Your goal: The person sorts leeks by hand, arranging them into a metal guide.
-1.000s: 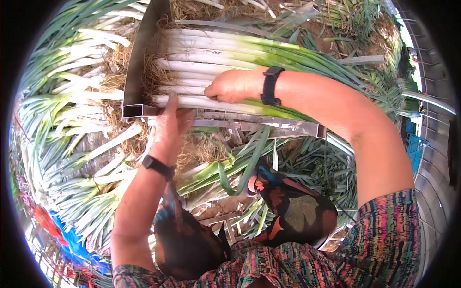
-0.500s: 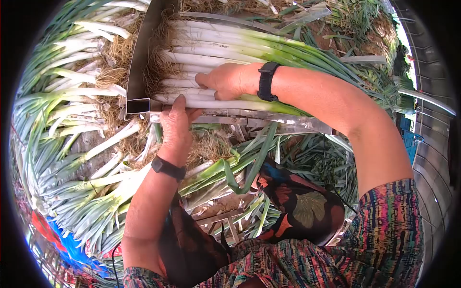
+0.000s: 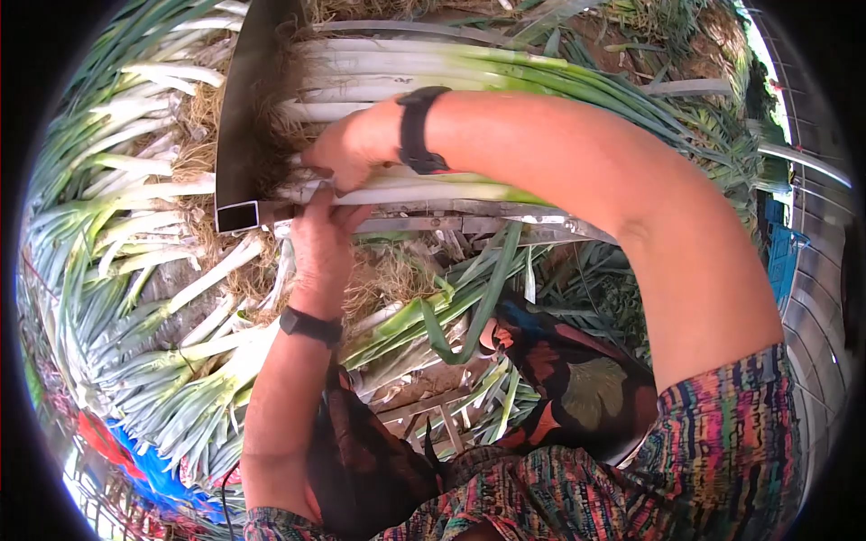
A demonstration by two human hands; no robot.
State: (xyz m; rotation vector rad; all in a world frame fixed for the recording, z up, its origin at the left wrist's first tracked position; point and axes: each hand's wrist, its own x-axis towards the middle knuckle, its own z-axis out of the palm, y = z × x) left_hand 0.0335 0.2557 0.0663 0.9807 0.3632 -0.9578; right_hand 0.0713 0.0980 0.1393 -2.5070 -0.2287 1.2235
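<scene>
Long green onions lie side by side in a metal rack, white root ends to the left against an upright metal plate. My left hand is at the rack's near left corner, fingers bent around the root end of the nearest green onion. Reaching across the bundle, my right hand is closed over the white stems beside the roots, close to my left fingertips. Its own fingertips are partly hidden among the stems and roots. Both wrists wear dark bands.
More green onions with tangled roots are heaped on the left. Loose leaves and roots lie below the rack, around my knees. A blue crate stands at the right, beside a sheet with dark grid lines.
My right hand has slid left along the stems to the root ends, nearer my left hand. My left hand has shifted little; the whole view has moved slightly.
</scene>
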